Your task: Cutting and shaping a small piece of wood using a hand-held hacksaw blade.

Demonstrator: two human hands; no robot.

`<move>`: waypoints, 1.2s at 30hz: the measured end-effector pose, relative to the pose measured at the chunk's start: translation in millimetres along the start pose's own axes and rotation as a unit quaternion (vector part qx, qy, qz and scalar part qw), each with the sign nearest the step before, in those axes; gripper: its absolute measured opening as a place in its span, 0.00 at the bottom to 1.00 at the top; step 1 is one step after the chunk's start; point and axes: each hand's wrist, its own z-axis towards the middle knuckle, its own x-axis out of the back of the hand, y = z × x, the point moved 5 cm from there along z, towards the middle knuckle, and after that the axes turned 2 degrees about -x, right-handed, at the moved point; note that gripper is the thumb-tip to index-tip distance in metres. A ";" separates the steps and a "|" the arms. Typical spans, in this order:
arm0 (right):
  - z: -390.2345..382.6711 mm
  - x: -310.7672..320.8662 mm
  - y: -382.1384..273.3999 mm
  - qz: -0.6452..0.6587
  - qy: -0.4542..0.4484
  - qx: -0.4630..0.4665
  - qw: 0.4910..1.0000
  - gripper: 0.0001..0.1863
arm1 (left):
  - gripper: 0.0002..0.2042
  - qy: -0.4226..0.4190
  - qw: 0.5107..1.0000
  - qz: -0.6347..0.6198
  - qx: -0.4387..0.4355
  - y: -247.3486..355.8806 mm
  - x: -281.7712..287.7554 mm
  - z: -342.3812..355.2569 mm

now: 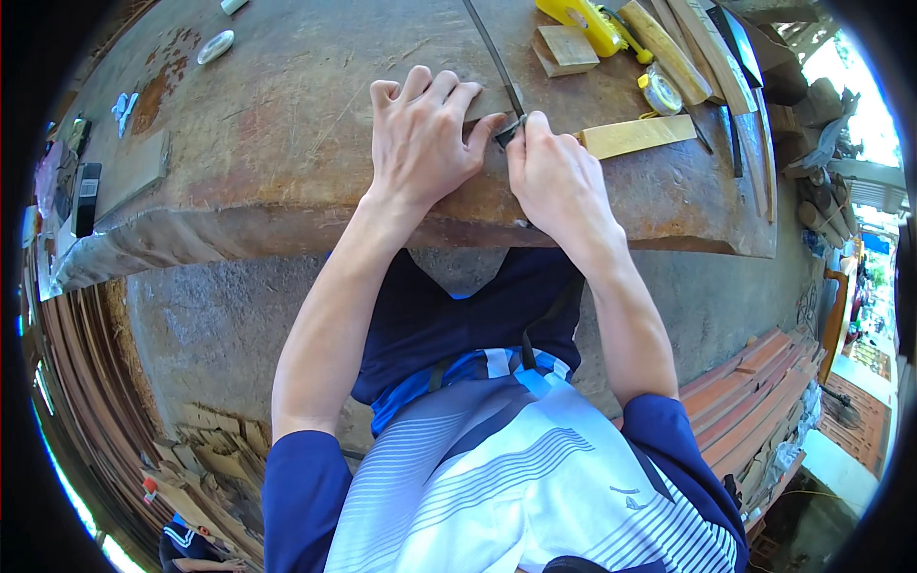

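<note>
My left hand (420,129) is on the workbench (277,143), its fingers arched. Between its thumb and forefinger shows a small flat piece of wood (480,103), which the hand holds against the top; most of that piece is hidden. Wrapped round the dark near end of a long narrow blade-like tool (492,53) is my right hand (559,172). The tool runs away from me past the left thumb and leaves the picture at the top; its exact kind is unclear. Just right of the right hand lies a pale yellowish wood strip (640,137).
At the back right are a wood block (565,50), a yellow bottle-like object (583,21), a tape measure (660,90) and long wood pieces (669,50). A black device (86,199) and a flat board (136,175) lie at the left. Stacked planks (735,396) are on the floor.
</note>
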 end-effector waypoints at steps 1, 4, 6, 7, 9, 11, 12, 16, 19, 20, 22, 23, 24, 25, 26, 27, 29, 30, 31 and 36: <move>-0.8 -3.1 -2.7 0.016 0.003 0.000 1.000 0.15 | 0.18 -0.008 1.000 -0.001 0.012 -1.3 -0.2 -3.3; -17.3 -0.3 -5.2 0.026 0.010 -0.018 0.999 0.16 | 0.18 0.032 0.999 0.011 0.033 -12.1 -2.2 3.6; -42.4 -1.0 3.2 0.028 -0.003 -0.046 0.999 0.15 | 0.18 0.028 0.998 0.025 0.041 -13.6 -3.0 1.9; -60.9 -1.6 12.9 0.037 -0.016 -0.060 0.997 0.15 | 0.17 0.024 0.998 0.034 0.044 -15.5 -3.6 1.4; -107.8 11.6 38.7 0.052 -0.045 -0.102 0.992 0.15 | 0.17 0.035 0.997 0.033 0.063 -20.0 0.0 0.1; -148.0 31.6 70.4 0.094 -0.066 -0.143 0.983 0.14 | 0.17 0.027 0.994 0.021 0.108 -23.4 3.0 1.8; -147.7 40.4 75.3 0.117 -0.049 -0.142 0.982 0.14 | 0.17 0.037 0.994 0.007 0.105 -21.8 0.5 1.6; -79.5 49.0 38.1 0.129 0.010 -0.055 0.990 0.14 | 0.17 0.021 0.993 -0.008 0.112 -19.1 5.2 -5.9; -3.7 23.3 9.8 0.065 0.018 0.012 0.998 0.17 | 0.17 0.011 0.994 -0.019 0.104 -15.9 4.5 -1.2; 13.9 19.4 0.3 0.053 0.012 0.040 0.998 0.17 | 0.18 0.001 0.994 -0.023 0.109 -16.2 3.6 -1.1; 29.7 13.2 -9.1 0.051 0.009 0.055 0.997 0.17 | 0.18 -0.003 0.993 -0.030 0.113 -14.8 6.4 0.4; 33.9 10.7 -12.4 0.049 0.003 0.071 0.996 0.17 | 0.18 -0.008 0.992 -0.037 0.117 -15.5 6.4 1.3; 34.3 11.8 -11.9 0.049 0.012 0.074 0.996 0.17 | 0.18 -0.008 0.992 -0.036 0.119 -15.4 5.2 2.7; 35.1 12.1 -13.4 0.050 0.008 0.078 0.996 0.17 | 0.18 -0.007 0.993 -0.036 0.114 -14.3 5.2 2.3; 35.9 13.4 -14.2 0.040 0.003 0.073 0.997 0.17 | 0.18 -0.006 0.993 -0.035 0.109 -13.7 5.4 1.8; 36.9 14.4 -15.2 0.029 -0.003 0.067 0.997 0.17 | 0.18 -0.007 0.993 -0.033 0.112 -15.3 5.9 2.1; 37.8 15.6 -17.2 0.032 -0.013 0.065 0.997 0.18 | 0.18 -0.006 0.994 -0.025 0.109 -15.7 7.1 1.5; 37.6 14.8 -17.4 0.033 -0.019 0.062 0.997 0.18 | 0.18 -0.009 0.994 -0.024 0.111 -14.6 6.4 0.3; 38.7 12.1 -16.2 0.035 -0.018 0.062 0.997 0.18 | 0.18 -0.003 0.994 -0.025 0.108 -13.8 5.2 1.9; 39.8 1.9 -10.6 0.055 -0.004 0.062 0.997 0.17 | 0.17 0.000 0.995 -0.025 0.097 -15.5 0.3 2.4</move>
